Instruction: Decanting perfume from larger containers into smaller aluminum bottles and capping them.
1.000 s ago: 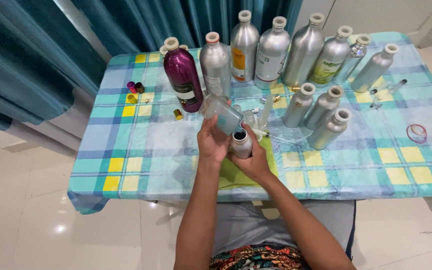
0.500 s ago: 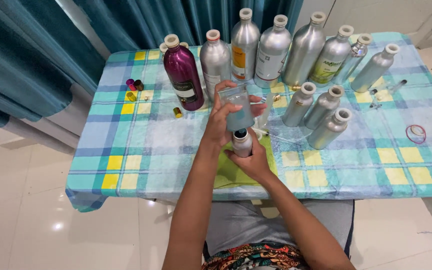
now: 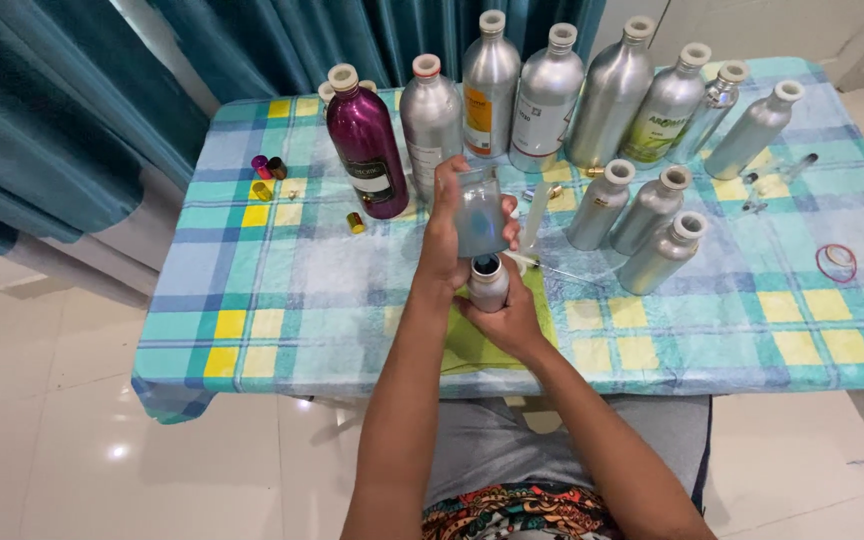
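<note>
1. Gripping a clear beaker (image 3: pixel 479 210), the left hand (image 3: pixel 449 240) tips it over a small bottle (image 3: pixel 488 282) clasped by the right hand (image 3: pixel 508 320) above the table (image 3: pixel 282 280).
2. One purple bottle (image 3: pixel 365 145) stands behind.
3. Ten silver bottles (image 3: pixel 546 98) stand around.
4. One red band (image 3: pixel 837 262) lies right.

A room in a home, it seems. Teal curtains (image 3: pixel 82 110) hang at the upper left, above a glossy tiled floor (image 3: pixel 52 440). A checked tablecloth (image 3: pixel 282 290) covers a small table crowded with aluminium bottles (image 3: pixel 547 95).

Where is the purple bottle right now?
The purple bottle stands upright at the table's back left, beside a silver bottle, just left of the raised left hand.
</note>
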